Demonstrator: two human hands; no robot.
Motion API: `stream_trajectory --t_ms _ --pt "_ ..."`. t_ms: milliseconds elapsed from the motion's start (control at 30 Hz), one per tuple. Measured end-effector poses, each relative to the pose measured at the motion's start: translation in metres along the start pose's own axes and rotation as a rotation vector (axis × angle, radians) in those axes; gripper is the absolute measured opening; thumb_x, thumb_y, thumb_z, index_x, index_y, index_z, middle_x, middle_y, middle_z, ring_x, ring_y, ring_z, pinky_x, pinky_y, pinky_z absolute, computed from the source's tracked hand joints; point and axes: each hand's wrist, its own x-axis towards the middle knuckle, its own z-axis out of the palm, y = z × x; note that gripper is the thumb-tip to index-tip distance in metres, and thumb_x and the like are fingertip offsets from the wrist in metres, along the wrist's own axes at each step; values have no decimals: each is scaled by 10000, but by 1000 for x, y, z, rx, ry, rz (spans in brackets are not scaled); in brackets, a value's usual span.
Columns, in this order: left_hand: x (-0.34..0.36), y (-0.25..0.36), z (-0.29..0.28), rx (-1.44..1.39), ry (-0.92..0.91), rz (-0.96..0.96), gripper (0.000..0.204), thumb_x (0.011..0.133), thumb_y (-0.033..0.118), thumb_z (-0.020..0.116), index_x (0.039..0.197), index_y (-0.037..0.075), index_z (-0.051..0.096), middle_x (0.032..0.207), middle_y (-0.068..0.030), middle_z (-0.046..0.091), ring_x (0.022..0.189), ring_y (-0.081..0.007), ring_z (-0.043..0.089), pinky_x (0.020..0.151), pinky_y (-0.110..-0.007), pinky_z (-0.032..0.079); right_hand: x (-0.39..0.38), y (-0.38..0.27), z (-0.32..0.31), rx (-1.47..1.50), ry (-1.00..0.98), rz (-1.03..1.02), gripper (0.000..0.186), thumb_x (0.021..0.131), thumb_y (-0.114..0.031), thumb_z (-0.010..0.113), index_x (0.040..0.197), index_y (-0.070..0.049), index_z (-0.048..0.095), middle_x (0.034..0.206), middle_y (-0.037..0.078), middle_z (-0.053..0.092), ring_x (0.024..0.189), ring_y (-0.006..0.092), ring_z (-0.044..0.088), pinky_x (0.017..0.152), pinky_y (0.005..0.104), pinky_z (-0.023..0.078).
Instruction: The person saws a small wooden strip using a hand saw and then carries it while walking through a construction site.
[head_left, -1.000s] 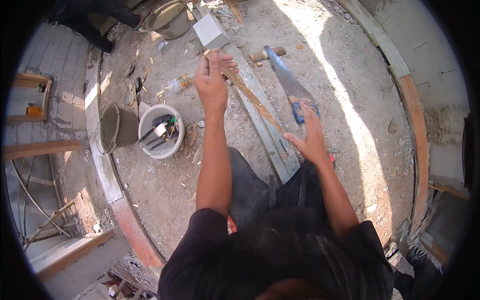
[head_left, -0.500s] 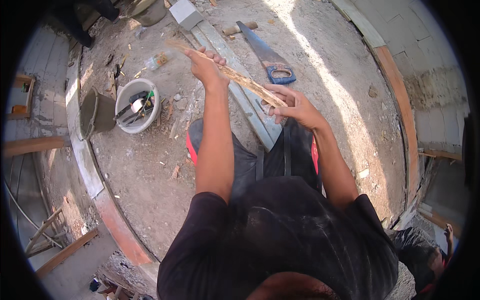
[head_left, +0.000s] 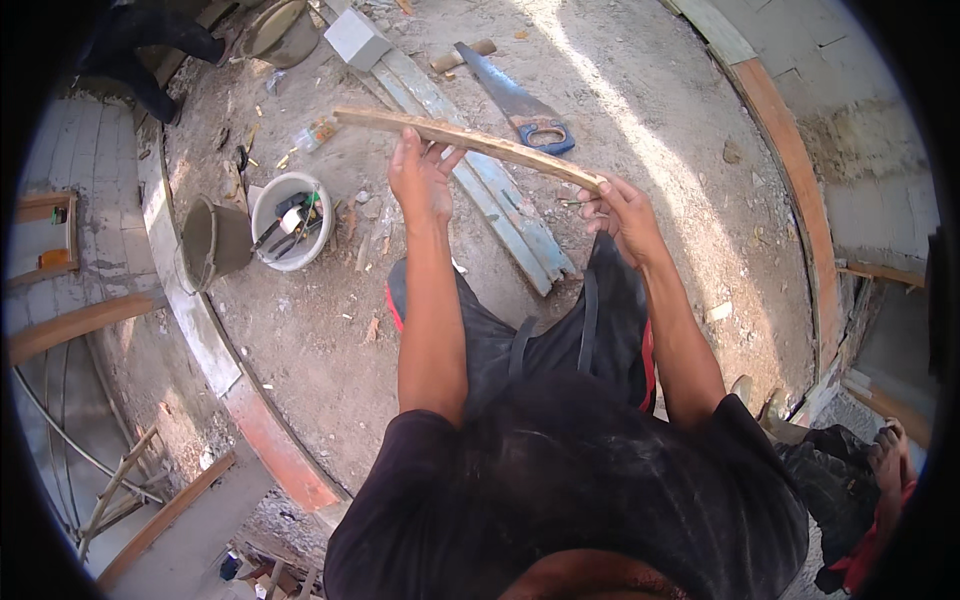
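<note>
A narrow rough strip of wood [head_left: 500, 148] spans between my two hands, raised above the ground. My left hand [head_left: 424, 180] supports it from beneath, left of its middle, with the fingers against its lower edge. At the strip's right end my right hand [head_left: 622, 212] pinches it between thumb and fingers. Beneath lie long weathered planks [head_left: 505, 220] with pale bluish paint. A handsaw [head_left: 515, 100] with a blue handle rests on the dirt just beyond the strip.
A white bucket of tools [head_left: 322, 225] and a grey bucket [head_left: 222, 240] stand at left. A pale block [head_left: 357, 40] sits on the planks' far end, near a short wooden piece [head_left: 463, 55]. Other people appear at far left [head_left: 140, 50] and lower right [head_left: 850, 480].
The strip has turned closer to level across my view. My left hand has lowered and changed its hold; my right hand has shifted slightly right to the strip's end.
</note>
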Motion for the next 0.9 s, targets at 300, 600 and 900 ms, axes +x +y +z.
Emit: stream_trajectory --t_ms 300,600,900 --pt "-81 134 118 -129 -27 -186 532 1024 329 503 1406 -25 392 1308 -241 558 1163 -344 595 948 -507 539 -121 -179 60 -95 190 4 385 958 -84 604 1327 16 562 1166 115 645 965 165 641 699 281 588" --pt "-122 283 244 110 -71 -282 467 987 290 597 1298 -44 498 1201 -205 634 1042 -303 661 855 -438 585 -226 -305 109 -287 225 36 345 908 -81 644 1249 -31 642 1153 87 674 1002 156 634 816 309 543" --pt "-154 301 355 328 -339 -390 370 957 225 649 1143 -89 593 991 -167 691 850 -228 707 710 -341 611 -308 -331 144 -330 257 69 346 924 -105 660 1248 15 636 1049 56 681 935 117 631 845 275 507"
